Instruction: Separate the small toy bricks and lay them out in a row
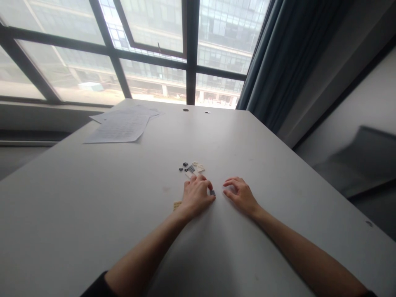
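Between the thumb and forefinger of my left hand (197, 192) is a small grey building brick (212, 193). My right hand (239, 193) rests a little to the right of it, fingers curved and apart, with nothing between them. A tan studded plate (177, 205) lies beside my left wrist, partly hidden by it. Just beyond my left hand sit a grey studded plate (191, 168), a cream studded plate (200, 167) and several small black pieces (185, 164). A white piece near my left fingers is partly covered.
Printed paper sheets (119, 128) lie on the far left of the white table (266, 161). Two small round items (185, 110) are near its far edge. Beyond stand large windows (154, 78), with a dark curtain (278, 62) to the right.
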`<action>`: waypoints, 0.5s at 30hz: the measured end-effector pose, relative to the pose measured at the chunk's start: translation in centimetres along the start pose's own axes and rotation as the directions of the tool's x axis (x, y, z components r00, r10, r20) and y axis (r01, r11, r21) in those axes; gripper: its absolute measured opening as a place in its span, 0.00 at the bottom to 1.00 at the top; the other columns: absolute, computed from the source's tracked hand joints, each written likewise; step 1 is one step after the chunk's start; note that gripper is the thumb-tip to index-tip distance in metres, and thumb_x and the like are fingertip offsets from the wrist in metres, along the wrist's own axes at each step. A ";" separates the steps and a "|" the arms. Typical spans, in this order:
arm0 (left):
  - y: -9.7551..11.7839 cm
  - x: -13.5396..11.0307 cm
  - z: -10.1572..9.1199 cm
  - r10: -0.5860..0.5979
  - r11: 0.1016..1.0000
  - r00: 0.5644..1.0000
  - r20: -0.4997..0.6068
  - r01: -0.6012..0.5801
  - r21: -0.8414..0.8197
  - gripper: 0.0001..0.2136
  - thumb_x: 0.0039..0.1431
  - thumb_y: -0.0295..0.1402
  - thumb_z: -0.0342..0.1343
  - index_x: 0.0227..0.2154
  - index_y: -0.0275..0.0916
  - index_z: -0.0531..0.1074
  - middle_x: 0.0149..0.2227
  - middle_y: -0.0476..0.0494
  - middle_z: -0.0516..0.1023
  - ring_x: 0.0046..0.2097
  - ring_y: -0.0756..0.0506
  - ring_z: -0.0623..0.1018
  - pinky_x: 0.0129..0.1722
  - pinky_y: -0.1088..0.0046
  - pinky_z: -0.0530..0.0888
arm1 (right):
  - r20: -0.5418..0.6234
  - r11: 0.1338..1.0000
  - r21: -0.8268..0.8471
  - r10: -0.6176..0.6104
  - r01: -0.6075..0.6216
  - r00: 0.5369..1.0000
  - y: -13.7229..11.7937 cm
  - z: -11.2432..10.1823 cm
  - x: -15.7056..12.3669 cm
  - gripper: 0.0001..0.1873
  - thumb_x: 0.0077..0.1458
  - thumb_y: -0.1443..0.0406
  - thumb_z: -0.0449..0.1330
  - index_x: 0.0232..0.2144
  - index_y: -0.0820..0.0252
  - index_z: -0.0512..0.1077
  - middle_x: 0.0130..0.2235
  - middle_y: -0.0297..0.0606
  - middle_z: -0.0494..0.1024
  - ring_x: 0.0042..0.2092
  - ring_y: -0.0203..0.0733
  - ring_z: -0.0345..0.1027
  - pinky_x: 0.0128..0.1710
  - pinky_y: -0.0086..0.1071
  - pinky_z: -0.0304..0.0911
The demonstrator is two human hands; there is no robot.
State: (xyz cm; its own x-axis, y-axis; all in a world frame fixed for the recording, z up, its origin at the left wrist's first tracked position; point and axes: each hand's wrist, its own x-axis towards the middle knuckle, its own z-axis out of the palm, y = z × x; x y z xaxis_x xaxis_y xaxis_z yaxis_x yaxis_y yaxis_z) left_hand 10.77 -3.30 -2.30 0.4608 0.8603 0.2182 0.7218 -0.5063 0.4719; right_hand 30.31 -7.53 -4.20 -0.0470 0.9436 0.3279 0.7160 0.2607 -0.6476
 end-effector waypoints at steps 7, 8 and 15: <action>-2.9 -0.4 -3.2 -0.044 0.996 0.987 -0.156 0.032 -0.079 0.11 0.51 0.42 0.59 0.35 0.44 0.76 0.44 0.43 0.76 0.49 0.37 0.70 0.48 0.54 0.66 | 0.153 0.996 0.001 -0.090 0.091 0.984 -0.2 -0.1 1.0 0.16 0.48 0.65 0.66 0.42 0.54 0.76 0.46 0.40 0.75 0.50 0.46 0.64 0.54 0.43 0.58; -3.8 -0.6 -3.9 -0.058 0.995 0.980 -0.189 0.043 -0.085 0.10 0.52 0.42 0.58 0.35 0.44 0.76 0.44 0.44 0.76 0.48 0.37 0.70 0.49 0.55 0.66 | 0.179 0.994 0.002 -0.104 0.105 0.978 -0.2 0.0 1.2 0.17 0.48 0.65 0.67 0.43 0.53 0.76 0.46 0.40 0.75 0.50 0.46 0.64 0.54 0.43 0.58; -10.2 -3.7 -6.7 -0.113 0.993 0.932 -0.343 0.095 -0.069 0.12 0.55 0.45 0.55 0.32 0.43 0.75 0.40 0.44 0.77 0.46 0.40 0.72 0.50 0.59 0.67 | 0.245 0.990 0.014 -0.138 0.139 0.960 -0.7 1.2 2.4 0.12 0.51 0.63 0.65 0.41 0.51 0.78 0.43 0.39 0.76 0.48 0.45 0.65 0.53 0.43 0.58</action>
State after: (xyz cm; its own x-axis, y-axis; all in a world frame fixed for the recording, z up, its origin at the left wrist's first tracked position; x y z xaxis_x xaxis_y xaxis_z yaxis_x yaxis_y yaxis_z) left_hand -1.77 -0.96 -2.23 0.1709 0.8800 0.4432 0.7248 -0.4170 0.5484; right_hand 28.85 -5.22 -3.75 -0.3144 0.9196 0.2354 0.6930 0.3918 -0.6052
